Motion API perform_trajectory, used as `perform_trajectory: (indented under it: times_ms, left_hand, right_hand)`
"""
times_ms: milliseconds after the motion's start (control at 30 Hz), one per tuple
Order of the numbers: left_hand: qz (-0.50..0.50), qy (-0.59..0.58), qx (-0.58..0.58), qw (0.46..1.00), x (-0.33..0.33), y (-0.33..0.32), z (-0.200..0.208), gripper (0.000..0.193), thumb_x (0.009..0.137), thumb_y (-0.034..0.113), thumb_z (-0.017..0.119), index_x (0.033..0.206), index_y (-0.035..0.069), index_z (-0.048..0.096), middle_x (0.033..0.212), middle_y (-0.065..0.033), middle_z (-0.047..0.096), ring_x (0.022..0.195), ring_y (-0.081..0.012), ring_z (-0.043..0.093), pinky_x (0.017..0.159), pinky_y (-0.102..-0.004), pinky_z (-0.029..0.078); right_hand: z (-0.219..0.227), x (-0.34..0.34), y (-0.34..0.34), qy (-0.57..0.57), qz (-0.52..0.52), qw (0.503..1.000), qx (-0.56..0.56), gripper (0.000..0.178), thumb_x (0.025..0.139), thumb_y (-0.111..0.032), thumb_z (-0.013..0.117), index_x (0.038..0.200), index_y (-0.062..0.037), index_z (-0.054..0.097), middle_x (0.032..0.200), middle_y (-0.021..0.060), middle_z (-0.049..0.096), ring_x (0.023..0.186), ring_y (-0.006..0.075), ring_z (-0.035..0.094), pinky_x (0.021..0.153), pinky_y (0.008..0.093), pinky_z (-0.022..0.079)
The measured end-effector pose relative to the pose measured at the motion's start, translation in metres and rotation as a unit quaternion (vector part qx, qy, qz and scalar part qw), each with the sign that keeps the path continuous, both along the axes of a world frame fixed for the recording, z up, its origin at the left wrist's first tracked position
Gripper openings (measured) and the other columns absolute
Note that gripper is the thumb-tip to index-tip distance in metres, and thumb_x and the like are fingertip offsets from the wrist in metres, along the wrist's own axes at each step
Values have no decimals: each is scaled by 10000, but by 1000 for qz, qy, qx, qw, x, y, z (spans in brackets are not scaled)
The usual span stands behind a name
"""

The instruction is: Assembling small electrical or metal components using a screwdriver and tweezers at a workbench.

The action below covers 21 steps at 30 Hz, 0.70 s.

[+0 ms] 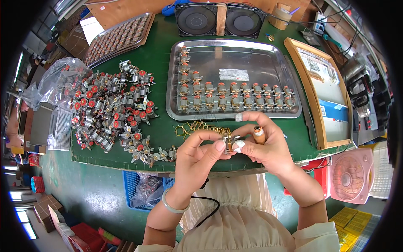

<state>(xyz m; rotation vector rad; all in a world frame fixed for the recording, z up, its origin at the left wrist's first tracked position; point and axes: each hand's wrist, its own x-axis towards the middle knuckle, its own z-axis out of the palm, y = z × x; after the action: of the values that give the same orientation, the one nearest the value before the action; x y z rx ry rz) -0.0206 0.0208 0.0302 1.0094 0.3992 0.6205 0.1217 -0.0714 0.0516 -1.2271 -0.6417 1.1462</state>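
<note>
Just in front of the table's near edge, my left hand [197, 153] pinches a small metal motor [228, 143] between thumb and fingertips. My right hand [270, 147] meets it there, its thumb and fingers closed at the motor's other side. White tape wraps a right fingertip. A short wooden handle [259, 135] is held in the right hand; the rest of that tool is hidden. Behind my fingers lies a row of brass-coloured frames [201, 127]. Farther back stands a metal tray [235, 114] with rows of small motors with red parts.
A big heap of motors [113, 111] covers the table's left, beside a clear plastic bag [63, 80]. A second filled tray [119, 35] lies far left. Two black fans [196, 21] stand at the back. A wooden-framed box [321, 96] is on the right; a blue crate [133, 191] sits below.
</note>
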Motion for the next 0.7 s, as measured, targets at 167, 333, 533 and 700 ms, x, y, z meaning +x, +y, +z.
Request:
perform_trajectory:
  times_ms: [167, 333, 533, 700]
  left_hand:
    - [18, -18, 33, 999, 2, -3, 3, 182, 805, -20, 560, 963, -55, 477, 935, -137, 573, 821, -208, 609, 721, -294, 537]
    - [-2, -2, 11, 1000, 1, 2, -1, 182, 806, -27, 553, 964, -49, 467, 919, -140, 578, 796, -205, 614, 695, -286, 543]
    - [-24, 1, -6, 1000, -2, 3, -1, 169, 812, -28, 542, 955, -46, 455, 912, -144, 575, 777, -203, 617, 672, -276, 546]
    - [-19, 0, -13, 1000, -2, 2, 1, 170, 813, -26, 540, 954, -47, 448, 891, -141, 573, 776, -204, 617, 669, -269, 545]
  right_hand:
    - [0, -2, -4, -56, -5, 996, 70, 414, 789, 46, 571, 1147, 10, 366, 875, 106, 584, 824, 100, 565, 712, 218, 469]
    - [4, 5, -3, -381, 0, 919, 103, 238, 727, 70, 590, 947, 9, 521, 845, 85, 585, 757, 129, 581, 663, 223, 454]
    - [-1, 8, 4, -568, -27, 799, 196, 298, 601, 41, 625, 883, -16, 548, 771, 86, 532, 597, 232, 557, 478, 303, 446]
    - [-6, 10, 5, -640, -25, 733, 229, 377, 522, 16, 603, 892, -22, 543, 802, 79, 515, 549, 213, 535, 457, 318, 433]
